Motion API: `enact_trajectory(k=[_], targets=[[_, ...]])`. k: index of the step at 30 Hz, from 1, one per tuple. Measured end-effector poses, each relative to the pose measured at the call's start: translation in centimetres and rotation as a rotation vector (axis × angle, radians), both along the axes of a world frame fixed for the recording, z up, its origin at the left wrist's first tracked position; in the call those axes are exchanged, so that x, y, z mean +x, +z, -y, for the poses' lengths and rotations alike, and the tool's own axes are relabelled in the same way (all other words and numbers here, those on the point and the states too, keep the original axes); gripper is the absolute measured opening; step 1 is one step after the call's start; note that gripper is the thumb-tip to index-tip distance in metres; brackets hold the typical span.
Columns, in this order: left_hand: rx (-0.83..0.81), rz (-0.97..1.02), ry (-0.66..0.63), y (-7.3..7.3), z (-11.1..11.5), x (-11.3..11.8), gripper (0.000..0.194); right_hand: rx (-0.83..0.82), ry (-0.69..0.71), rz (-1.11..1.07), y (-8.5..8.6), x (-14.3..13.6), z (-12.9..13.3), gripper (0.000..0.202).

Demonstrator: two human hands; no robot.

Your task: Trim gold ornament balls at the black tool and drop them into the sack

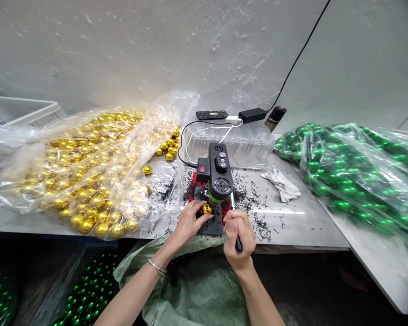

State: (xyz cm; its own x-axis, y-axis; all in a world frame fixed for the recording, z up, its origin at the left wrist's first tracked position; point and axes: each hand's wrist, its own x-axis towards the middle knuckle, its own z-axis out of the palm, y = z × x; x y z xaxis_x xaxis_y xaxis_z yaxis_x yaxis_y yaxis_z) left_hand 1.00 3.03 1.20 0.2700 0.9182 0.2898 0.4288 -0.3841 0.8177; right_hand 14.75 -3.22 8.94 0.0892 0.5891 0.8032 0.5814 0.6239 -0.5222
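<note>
My left hand (189,222) pinches a shiny gold ball (206,208) between thumb and fingers, just under the head of a small black bench drill press (219,174). The machine has a red switch on its left side and stands on a dark base plate (211,226). My right hand (238,233) is wrapped round the black-gripped lever (238,245) at the machine's right. The drill's tip and the place where it meets the ball are hidden by the head and my fingers.
Clear bags of gold balls (95,172) lie left, green balls (353,167) right. Behind the machine sits a clear plastic box (231,142) with cables and a black adapter (253,115). Black shavings, a white glove (281,184) and a green sack (197,290) surround the work area.
</note>
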Motion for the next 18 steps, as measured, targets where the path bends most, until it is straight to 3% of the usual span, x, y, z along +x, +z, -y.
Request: enact_trajectory(k=[5, 14, 18], targets=[[0.101, -0.036, 0.000, -1.23, 0.59, 0.13, 0.035, 0.000, 0.007, 0.013, -0.03, 0.08, 0.04, 0.025], [0.152, -0.158, 0.017, -1.12, 0.15, 0.36, 0.033, -0.001, 0.015, 0.013, -0.02, 0.09, 0.16, 0.022], [0.160, -0.169, 0.016, -1.28, 0.22, 0.31, 0.031, 0.013, 0.021, 0.039, -0.81, 0.30, 0.04, 0.021]])
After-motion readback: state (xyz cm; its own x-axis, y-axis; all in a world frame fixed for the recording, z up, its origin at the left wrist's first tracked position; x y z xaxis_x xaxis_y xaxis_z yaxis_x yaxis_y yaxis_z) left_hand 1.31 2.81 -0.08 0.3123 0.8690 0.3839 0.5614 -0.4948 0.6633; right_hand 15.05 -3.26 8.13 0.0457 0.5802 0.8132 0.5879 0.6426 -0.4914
